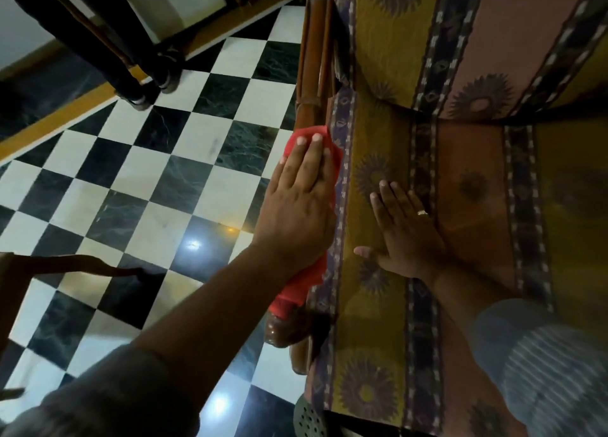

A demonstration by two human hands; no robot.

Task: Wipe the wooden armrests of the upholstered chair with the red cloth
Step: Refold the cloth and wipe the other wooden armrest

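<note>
Pressing flat, fingers (307, 153) outstretched, left hand (297, 203) covering the red cloth (332, 160) on the wooden armrest (316, 58); cloth showing beyond the fingertips and trailing behind the wrist. Resting open-palmed beside it on the seat cushion (467, 180), right hand (406, 229), holding nothing.

This is a room in a home, likely a living room. An upholstered chair (460, 173) with a wooden armrest (312, 58) and sunflower-striped fabric stands on a polished black-and-white checkered floor (148, 190). Left of the chair, dark furniture legs (131, 58) stand near a yellow floor border (65, 120).
</note>
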